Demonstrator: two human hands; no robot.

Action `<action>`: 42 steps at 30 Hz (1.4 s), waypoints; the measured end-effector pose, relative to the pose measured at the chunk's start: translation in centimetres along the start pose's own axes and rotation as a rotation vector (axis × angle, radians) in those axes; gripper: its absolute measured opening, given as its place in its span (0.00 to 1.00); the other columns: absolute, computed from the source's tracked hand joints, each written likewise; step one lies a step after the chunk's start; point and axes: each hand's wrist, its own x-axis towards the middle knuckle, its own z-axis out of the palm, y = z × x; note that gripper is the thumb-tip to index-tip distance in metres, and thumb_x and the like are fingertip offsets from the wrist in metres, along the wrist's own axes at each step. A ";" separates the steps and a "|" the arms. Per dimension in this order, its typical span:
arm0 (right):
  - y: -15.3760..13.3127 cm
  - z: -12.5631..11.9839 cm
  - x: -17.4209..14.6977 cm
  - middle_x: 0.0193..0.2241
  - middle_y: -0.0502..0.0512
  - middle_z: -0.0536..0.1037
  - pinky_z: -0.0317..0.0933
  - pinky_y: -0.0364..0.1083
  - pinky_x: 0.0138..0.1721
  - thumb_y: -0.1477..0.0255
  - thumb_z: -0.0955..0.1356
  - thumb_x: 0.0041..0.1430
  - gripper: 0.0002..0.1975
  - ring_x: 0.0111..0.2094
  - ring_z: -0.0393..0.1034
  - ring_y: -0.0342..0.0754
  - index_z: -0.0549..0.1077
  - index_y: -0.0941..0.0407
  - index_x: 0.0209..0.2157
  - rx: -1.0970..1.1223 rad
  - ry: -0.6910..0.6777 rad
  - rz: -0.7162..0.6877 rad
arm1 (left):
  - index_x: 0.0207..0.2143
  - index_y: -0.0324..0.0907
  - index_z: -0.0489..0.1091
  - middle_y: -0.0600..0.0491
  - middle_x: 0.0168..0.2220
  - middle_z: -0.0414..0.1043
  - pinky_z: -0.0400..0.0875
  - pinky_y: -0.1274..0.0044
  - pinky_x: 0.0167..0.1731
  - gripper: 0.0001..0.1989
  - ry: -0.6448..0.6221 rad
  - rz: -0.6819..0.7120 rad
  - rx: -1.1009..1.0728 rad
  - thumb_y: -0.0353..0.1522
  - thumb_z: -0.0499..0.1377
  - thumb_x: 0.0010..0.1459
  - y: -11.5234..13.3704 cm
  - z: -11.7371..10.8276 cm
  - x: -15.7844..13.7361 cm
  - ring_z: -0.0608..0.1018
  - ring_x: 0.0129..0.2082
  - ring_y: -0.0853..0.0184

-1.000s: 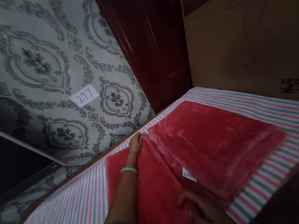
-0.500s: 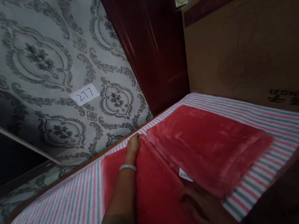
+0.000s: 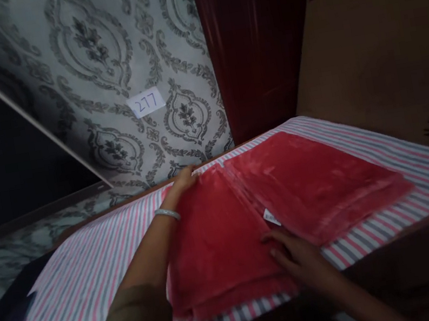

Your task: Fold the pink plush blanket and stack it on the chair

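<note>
A red plush cloth [image 3: 218, 231], folded into a flat, layered rectangle, lies on a striped sheet. Right beside it is a second folded red part [image 3: 325, 180]; whether the two are joined along the seam between them I cannot tell. A small white tag [image 3: 271, 217] sticks out at this seam. My left hand [image 3: 185, 179], with a pale bracelet on the wrist, rests at the far left corner of the left part, fingers stretched out. My right hand [image 3: 296, 253] touches the near right edge of the left part, just below the tag, thumb and fingers apart.
The striped sheet [image 3: 102, 256] covers a bed or table. Behind it stands a patterned wall [image 3: 109, 74] with a paper marked 277 [image 3: 146, 103] and a dark red panel [image 3: 254, 55]. A large cardboard box [image 3: 382, 56] stands at the right. Dark fabric [image 3: 7, 310] lies at the left.
The view has shifted, showing more of the cloth's near edge. My left hand has loosened from a closed grip at the far edge and moved left to the corner. My right hand stays near the tag.
</note>
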 end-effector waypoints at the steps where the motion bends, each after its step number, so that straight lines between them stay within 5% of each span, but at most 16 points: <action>1: 0.2 -0.1 -0.2 0.47 0.61 0.80 0.68 0.54 0.49 0.62 0.59 0.64 0.20 0.48 0.75 0.56 0.75 0.55 0.48 -0.017 -0.006 -0.001 | 0.54 0.37 0.71 0.43 0.53 0.76 0.70 0.72 0.52 0.20 -0.005 0.001 0.002 0.29 0.58 0.60 -0.6 -0.6 -1.3 0.77 0.52 0.58; 5: -0.1 -1.6 -0.7 0.48 0.61 0.80 0.69 0.56 0.47 0.62 0.59 0.64 0.22 0.47 0.76 0.58 0.75 0.53 0.52 -0.165 -0.038 -0.004 | 0.58 0.38 0.69 0.42 0.58 0.72 0.65 0.67 0.59 0.23 0.024 0.042 0.043 0.31 0.58 0.60 -2.4 -2.0 -7.4 0.73 0.58 0.55; 9: -3.9 -2.9 0.5 0.50 0.62 0.78 0.66 0.59 0.51 0.65 0.57 0.66 0.25 0.50 0.74 0.60 0.71 0.53 0.60 -0.363 0.115 -0.119 | 0.62 0.36 0.64 0.39 0.64 0.64 0.58 0.61 0.64 0.26 0.067 0.089 0.113 0.37 0.55 0.63 -2.7 -1.6 -14.0 0.65 0.65 0.53; 13: -7.3 -0.5 3.6 0.67 0.60 0.59 0.51 0.59 0.66 0.64 0.60 0.66 0.32 0.68 0.52 0.56 0.54 0.56 0.69 -0.415 0.059 -0.379 | 0.66 0.41 0.58 0.40 0.68 0.57 0.55 0.56 0.65 0.31 0.082 0.101 0.157 0.40 0.55 0.64 -1.1 0.3 -21.1 0.58 0.69 0.51; 15: -6.6 1.6 4.7 0.70 0.62 0.52 0.43 0.60 0.68 0.60 0.63 0.63 0.38 0.71 0.43 0.57 0.52 0.58 0.70 -0.516 -0.072 -0.365 | 0.69 0.45 0.53 0.43 0.70 0.53 0.53 0.56 0.66 0.33 0.092 0.129 0.164 0.41 0.55 0.64 -0.3 1.9 -24.4 0.55 0.70 0.52; 19: -2.4 4.4 5.2 0.70 0.66 0.49 0.39 0.61 0.69 0.54 0.65 0.61 0.43 0.71 0.39 0.59 0.52 0.63 0.70 -0.659 -0.179 -0.231 | 0.71 0.49 0.45 0.42 0.72 0.46 0.51 0.53 0.66 0.39 0.135 0.125 0.157 0.41 0.57 0.63 0.6 5.3 -29.1 0.51 0.71 0.51; 24: -0.7 4.3 4.9 0.71 0.66 0.47 0.39 0.61 0.69 0.54 0.64 0.61 0.44 0.71 0.39 0.59 0.50 0.64 0.70 -0.687 -0.185 -0.221 | 0.72 0.51 0.41 0.42 0.73 0.39 0.50 0.51 0.65 0.40 0.151 0.072 0.112 0.41 0.58 0.63 0.7 6.6 -30.2 0.48 0.72 0.51; 31: -4.8 2.6 6.8 0.67 0.68 0.58 0.45 0.58 0.68 0.59 0.66 0.62 0.38 0.68 0.50 0.61 0.57 0.64 0.68 -0.682 -0.292 -0.231 | 0.65 0.53 0.60 0.49 0.69 0.55 0.48 0.48 0.65 0.27 0.201 0.126 0.158 0.39 0.55 0.65 1.3 6.3 -30.0 0.51 0.71 0.51; 36: -9.0 4.2 12.8 0.70 0.64 0.53 0.41 0.60 0.68 0.60 0.62 0.68 0.34 0.71 0.42 0.61 0.53 0.59 0.70 -0.655 -0.220 -0.348 | 0.61 0.51 0.67 0.50 0.65 0.65 0.55 0.53 0.65 0.22 0.265 0.189 0.204 0.33 0.51 0.66 2.1 6.9 -31.2 0.60 0.68 0.54; 42: -7.7 6.9 20.5 0.71 0.60 0.47 0.35 0.66 0.67 0.56 0.57 0.71 0.32 0.71 0.34 0.63 0.51 0.53 0.71 -0.752 -0.272 -0.130 | 0.64 0.53 0.64 0.50 0.67 0.59 0.60 0.53 0.62 0.25 0.326 0.210 0.271 0.33 0.52 0.65 3.1 8.0 -32.9 0.59 0.69 0.52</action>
